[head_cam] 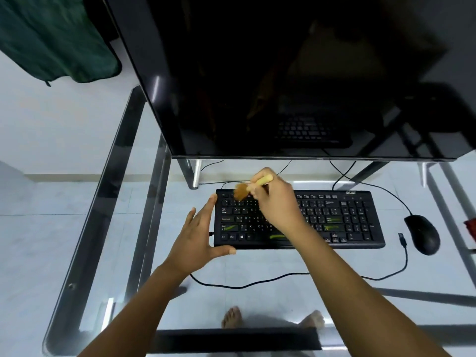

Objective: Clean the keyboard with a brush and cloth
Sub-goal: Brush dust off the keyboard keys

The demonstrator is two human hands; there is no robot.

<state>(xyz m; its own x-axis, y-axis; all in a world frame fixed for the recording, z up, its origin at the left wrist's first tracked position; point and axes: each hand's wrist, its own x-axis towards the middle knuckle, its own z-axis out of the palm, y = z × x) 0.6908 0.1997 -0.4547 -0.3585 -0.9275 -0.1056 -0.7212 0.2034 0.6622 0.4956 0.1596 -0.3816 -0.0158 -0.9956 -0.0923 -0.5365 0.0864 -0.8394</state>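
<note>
A black keyboard (340, 217) with green streaks on some keys lies on the glass desk (257, 300). My right hand (277, 202) is over its left-centre keys and grips a brush (244, 190) with a pale wooden handle. The brown bristles touch the top-left key rows. My left hand (197, 235) braces the keyboard's left end, with fingers spread along the side and the thumb against the front edge. No cloth is in view.
A large dark monitor (283, 73) stands right behind the keyboard. A black mouse (422, 234) sits to the right, its cable (257, 283) looping across the front of the desk. Something red (470, 226) shows at the right edge. Bare feet are visible through the glass.
</note>
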